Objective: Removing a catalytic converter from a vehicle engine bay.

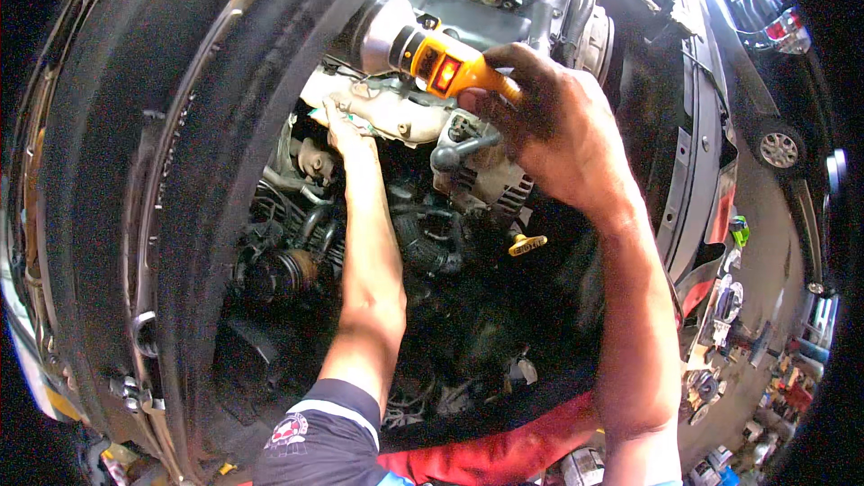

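Note:
My right hand is raised over the engine bay, its fingers wrapped around the handle of a yellow flashlight. The flashlight's wide silver head points left, and a small window on its side glows orange. Deeper in, my left hand reaches up against a pale metal engine part, which is brightly lit. Its fingers are bent around a small white and green scrap; glare hides what it is. Beneath the flashlight sits a finned metal housing with a dark rounded knob beside it.
The engine's dark top cover lies beyond the flashlight. A yellow cap or handle stands out below the housing. Dark hoses fill the lower bay. Red cloth lies along the near edge. Loose parts and another car are at right.

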The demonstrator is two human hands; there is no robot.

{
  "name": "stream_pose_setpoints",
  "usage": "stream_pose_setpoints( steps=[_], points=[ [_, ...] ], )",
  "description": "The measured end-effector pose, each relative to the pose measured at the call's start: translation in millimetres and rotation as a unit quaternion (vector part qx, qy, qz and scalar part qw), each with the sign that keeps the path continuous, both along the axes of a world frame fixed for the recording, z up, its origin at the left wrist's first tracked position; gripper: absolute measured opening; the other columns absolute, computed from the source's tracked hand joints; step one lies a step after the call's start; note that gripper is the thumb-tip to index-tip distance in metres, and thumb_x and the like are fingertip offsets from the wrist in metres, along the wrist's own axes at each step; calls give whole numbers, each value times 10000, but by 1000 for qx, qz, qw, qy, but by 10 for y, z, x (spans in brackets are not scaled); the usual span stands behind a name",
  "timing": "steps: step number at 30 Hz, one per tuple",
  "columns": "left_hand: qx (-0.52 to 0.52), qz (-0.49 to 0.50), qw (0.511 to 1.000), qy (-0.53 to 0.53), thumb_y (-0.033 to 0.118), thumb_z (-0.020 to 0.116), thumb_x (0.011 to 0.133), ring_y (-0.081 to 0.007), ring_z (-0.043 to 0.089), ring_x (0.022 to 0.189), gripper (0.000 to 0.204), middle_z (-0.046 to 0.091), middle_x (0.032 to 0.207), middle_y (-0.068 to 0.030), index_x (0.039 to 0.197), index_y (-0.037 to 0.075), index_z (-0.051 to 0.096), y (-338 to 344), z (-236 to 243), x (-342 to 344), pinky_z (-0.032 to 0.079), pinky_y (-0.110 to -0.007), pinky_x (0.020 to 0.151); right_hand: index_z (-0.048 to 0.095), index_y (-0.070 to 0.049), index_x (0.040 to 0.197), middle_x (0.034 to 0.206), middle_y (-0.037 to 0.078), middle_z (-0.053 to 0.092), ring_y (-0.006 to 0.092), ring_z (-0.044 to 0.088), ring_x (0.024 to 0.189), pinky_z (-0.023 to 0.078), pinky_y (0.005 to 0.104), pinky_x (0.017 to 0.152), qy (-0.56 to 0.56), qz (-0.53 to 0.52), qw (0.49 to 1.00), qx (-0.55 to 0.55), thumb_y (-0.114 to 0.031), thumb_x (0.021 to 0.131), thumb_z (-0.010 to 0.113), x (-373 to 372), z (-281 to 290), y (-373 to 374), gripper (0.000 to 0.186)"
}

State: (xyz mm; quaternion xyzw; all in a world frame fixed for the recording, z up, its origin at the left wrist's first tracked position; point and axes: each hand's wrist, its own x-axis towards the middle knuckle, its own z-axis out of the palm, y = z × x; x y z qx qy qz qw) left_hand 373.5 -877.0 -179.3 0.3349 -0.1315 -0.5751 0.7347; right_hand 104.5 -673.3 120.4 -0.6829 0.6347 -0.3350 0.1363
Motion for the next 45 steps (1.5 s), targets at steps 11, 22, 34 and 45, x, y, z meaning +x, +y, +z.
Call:
stream_pose_setpoints(
  steps=[11, 22, 34, 45],
  points=[
    [124, 62, 990, 15, 504, 742, 877, -93, 460, 463, 364, 490, 648, 48, 848, 181, 576, 363, -58, -283, 396, -262, 409, 656, -43, 1114, 879, 225, 688, 356, 695, 787, 512, 415, 702, 9, 1, 1000, 2, -359, 891, 748, -78, -43, 15, 397],
    [166, 56, 984, -20, 493, 751, 876, -96, 526, 542, 408, 580, 761, 7, 939, 116, 609, 430, 122, -364, 439, -276, 452, 651, -43, 1132, 894, 218, 694, 382, 692, 801, 514, 430, 707, 6, 2, 1000, 4, -367, 893, 741, -48, -32, 37, 412],
    [132, -12, 990, 44, 568, 582, 938, -310, 459, 1349, 692, 480, 1475, -113, 1465, 137, 456, 963, -571, 25, 354, -518, 1128, 642, -19, 1139, 881, 170, 698, 135, 585, 746, 508, 331, 733, -4, 1, 1000, 24, -285, 889, 771, -25, -28, -4, 387],
    [134, -24, 991, 7, 561, 555, 954, -286, 499, 1300, 662, 525, 1418, -87, 1438, 114, 488, 1286, -396, 32, 393, -439, 1101, 646, -31, 1143, 864, 175, 692, 169, 597, 738, 512, 348, 728, -11, -13, 1000, 22, -291, 886, 772, -61, -66, 33, 386]
  ],
)
